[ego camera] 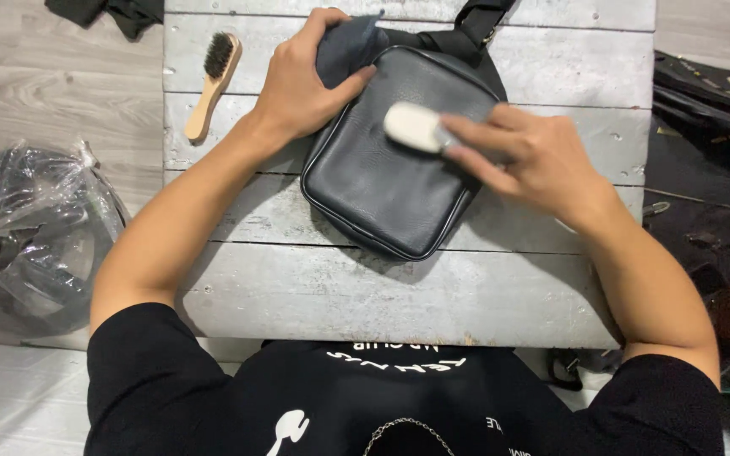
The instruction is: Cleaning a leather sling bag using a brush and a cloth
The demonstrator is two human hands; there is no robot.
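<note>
Black leather bag [386, 181] lies flat, a little askew, in the middle of our whitewashed plank table [500, 295], its strap [475, 25] running off the far edge. Our right hand [534, 160] is closed in a pinch around a small pale applicator pad [414, 127], fingertips gripping its near end while its face presses on the upper panel of the bag. Our left hand [302, 84] is partly closed, thumb laid on the bag's top left corner, and it holds a dark cloth [348, 42] bunched against that corner, pinning the bag down. Judgement on the step in hand, working the pad over the leather: we would do well to keep the pad flat, pressure light and even, strokes overlapping from the top panel toward the near corner, staying off the piped edge, where product could collect. The left hand should bear down firmly enough that the bag does not skate on the planks. Further out: a wooden brush with dark bristles [211, 83] lies apart on the table's left side, untouched. On the floor to the left, a dark round object wrapped in clear plastic [31, 236]; to the right, dark bags [711, 169], details hard to make out.
</note>
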